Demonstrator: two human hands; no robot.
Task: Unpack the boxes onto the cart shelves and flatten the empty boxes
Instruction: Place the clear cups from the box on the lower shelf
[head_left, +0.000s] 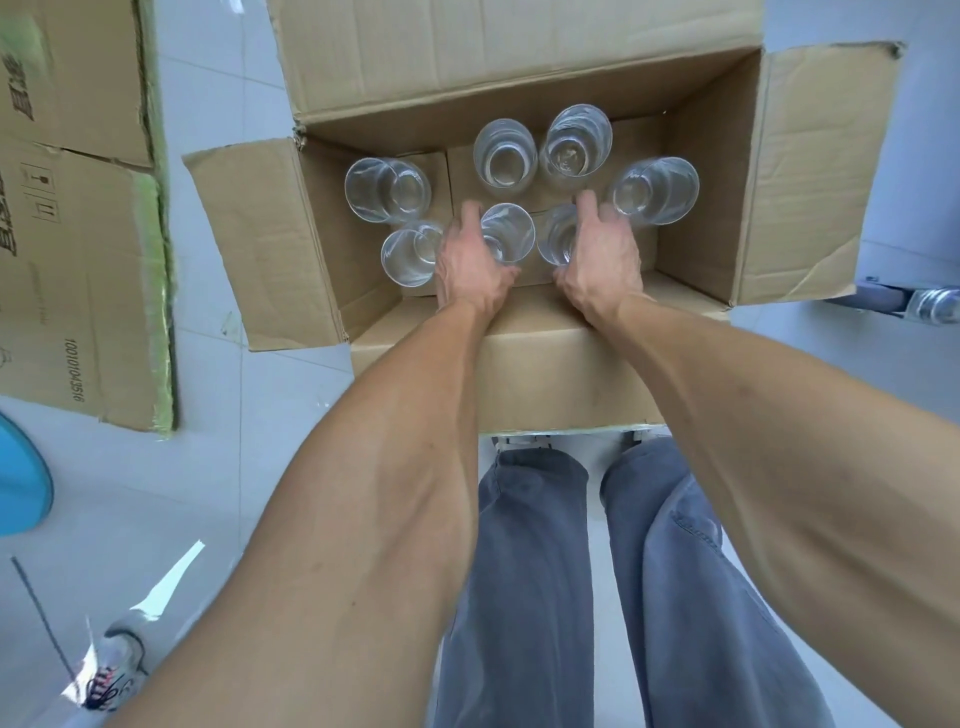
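An open cardboard box (800, 171) stands on the floor in front of me, flaps spread out. Several clear drinking glasses stand upright inside it. My left hand (470, 262) reaches down into the box and wraps around a glass (511, 231) near the front middle. My right hand (600, 254) wraps around the neighbouring glass (558, 239). Other glasses stand at the left (387, 189), front left (410, 252), back (504, 158), back right (574, 140) and right (657, 189). Both gripped glasses still rest on the box bottom.
Flattened cardboard (78, 208) with green tape lies on the pale tiled floor at the left. A blue round object (21, 483) shows at the left edge. A cart wheel (930, 304) is at the right edge. Another person's shoe (117, 665) is at the lower left.
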